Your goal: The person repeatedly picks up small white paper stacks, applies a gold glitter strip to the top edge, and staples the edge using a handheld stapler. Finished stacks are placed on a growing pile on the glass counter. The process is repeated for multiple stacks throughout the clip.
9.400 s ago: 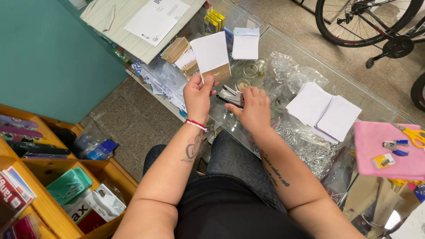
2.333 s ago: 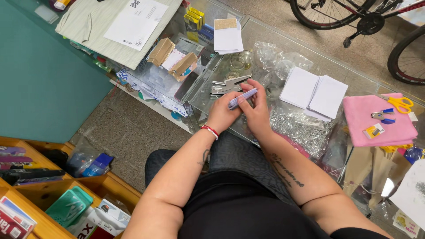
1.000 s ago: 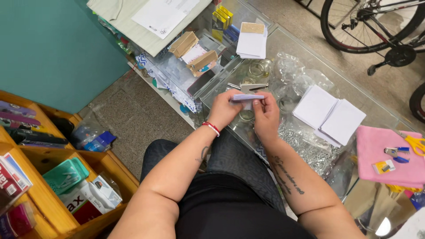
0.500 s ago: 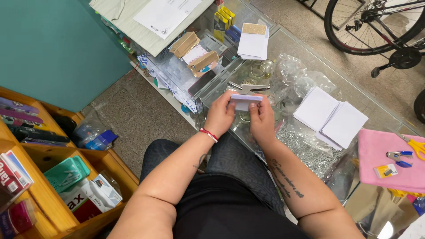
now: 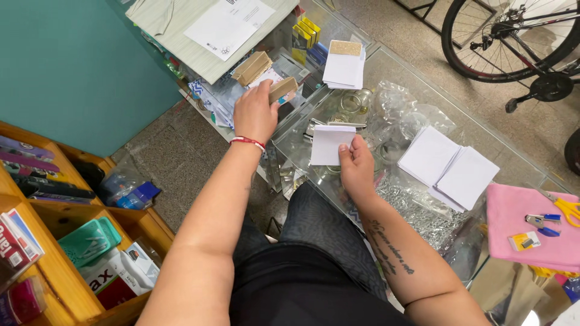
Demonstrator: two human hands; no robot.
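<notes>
Your right hand [image 5: 356,166] is pinching a small white paper packet [image 5: 329,145] over the glass table [image 5: 483,142], and your left hand [image 5: 255,111] sits on a little brown cardboard box [image 5: 283,89]. Another brown cardboard box [image 5: 252,67] lies just beside it. Yellow and blue flat packs [image 5: 309,33] stand behind. Down in the orange wooden shelf [image 5: 54,271] there's a white bag with dark lettering [image 5: 115,274], plus a red and white box [image 5: 18,238].
</notes>
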